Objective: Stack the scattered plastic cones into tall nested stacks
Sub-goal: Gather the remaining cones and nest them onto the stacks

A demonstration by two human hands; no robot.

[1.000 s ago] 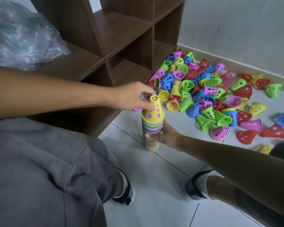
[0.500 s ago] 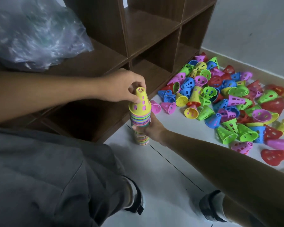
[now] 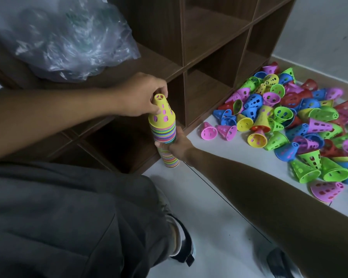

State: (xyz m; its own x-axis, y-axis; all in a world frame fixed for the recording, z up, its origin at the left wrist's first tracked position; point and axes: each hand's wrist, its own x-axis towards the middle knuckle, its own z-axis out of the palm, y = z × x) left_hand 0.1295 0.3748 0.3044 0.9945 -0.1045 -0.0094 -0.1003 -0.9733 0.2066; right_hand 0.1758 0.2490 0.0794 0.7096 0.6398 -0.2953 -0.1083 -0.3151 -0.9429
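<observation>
While my left hand (image 3: 137, 95) pinches the tip of the yellow cone (image 3: 162, 115) capping the stack (image 3: 166, 141), thumb and fingers curled around its narrow top, my right hand (image 3: 177, 143) wraps the stack's middle from the far side, fingers curled round it. The stack stands on the floor (image 3: 219, 227) under my fingers, just in front of the shelf unit (image 3: 209, 47). One tall column built, I'd say, but a big heap of loose cones (image 3: 299, 125) lies well off beyond my right hand, so most of the work remains. These are thin, glossy plastic cones with punched holes, and the nested rims show as tight coloured bands. A crinkled plastic bag (image 3: 68, 37) sits above my left hand.
</observation>
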